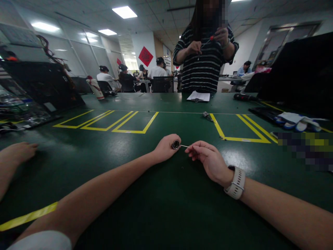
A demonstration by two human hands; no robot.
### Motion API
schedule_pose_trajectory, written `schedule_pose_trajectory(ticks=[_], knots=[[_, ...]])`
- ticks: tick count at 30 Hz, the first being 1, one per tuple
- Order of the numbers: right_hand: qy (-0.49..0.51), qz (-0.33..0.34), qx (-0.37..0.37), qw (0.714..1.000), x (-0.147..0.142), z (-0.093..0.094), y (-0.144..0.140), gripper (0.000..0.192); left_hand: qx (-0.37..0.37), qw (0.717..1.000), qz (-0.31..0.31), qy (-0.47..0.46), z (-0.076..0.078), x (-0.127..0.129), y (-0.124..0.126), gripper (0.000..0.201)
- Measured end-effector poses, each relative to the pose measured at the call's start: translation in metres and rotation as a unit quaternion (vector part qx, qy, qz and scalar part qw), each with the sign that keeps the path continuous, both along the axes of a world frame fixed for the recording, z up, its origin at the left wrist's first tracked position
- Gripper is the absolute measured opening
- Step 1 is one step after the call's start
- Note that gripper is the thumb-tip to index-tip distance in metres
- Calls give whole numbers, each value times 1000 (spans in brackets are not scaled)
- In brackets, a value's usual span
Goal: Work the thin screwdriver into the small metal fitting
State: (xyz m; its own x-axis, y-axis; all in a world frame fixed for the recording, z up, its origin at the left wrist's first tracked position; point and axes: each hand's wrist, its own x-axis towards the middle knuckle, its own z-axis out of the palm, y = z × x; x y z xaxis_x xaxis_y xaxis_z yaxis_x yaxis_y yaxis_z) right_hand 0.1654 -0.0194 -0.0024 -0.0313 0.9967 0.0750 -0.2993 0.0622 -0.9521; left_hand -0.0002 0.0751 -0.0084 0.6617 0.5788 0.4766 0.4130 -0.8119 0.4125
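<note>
My left hand (165, 148) is clenched around a small round metal part (176, 144), its grip closed with the part's dark open face turned right. My right hand (208, 160) pinches a thin metal pin (184, 146) between fingertips, its tip touching the round part. Both hands rest low on the green surface (166, 208), near the middle. A white watch (236, 182) sits on my right wrist. Farther off lie a clipboard with paper (198, 96) and, to the right, white gloves (296, 121). Across the surface a person in a striped shirt (204, 66) holds a red-handled tool (208, 42). Another person's hand (18, 152) rests at far left.
</note>
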Motion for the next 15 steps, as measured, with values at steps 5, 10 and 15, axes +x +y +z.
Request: schedule_pose_trajectory(ticks=[5, 10, 15], knots=[[-98, 4, 41, 994, 0, -3, -1, 11, 28, 998, 24, 44, 0, 1, 0, 8], [-93, 12, 37, 995, 0, -3, -1, 13, 37, 997, 14, 72, 2, 0, -1, 7], [-10, 22, -6, 1000, 3, -1, 1, 11, -2, 999, -25, 27, 4, -2, -3, 5]])
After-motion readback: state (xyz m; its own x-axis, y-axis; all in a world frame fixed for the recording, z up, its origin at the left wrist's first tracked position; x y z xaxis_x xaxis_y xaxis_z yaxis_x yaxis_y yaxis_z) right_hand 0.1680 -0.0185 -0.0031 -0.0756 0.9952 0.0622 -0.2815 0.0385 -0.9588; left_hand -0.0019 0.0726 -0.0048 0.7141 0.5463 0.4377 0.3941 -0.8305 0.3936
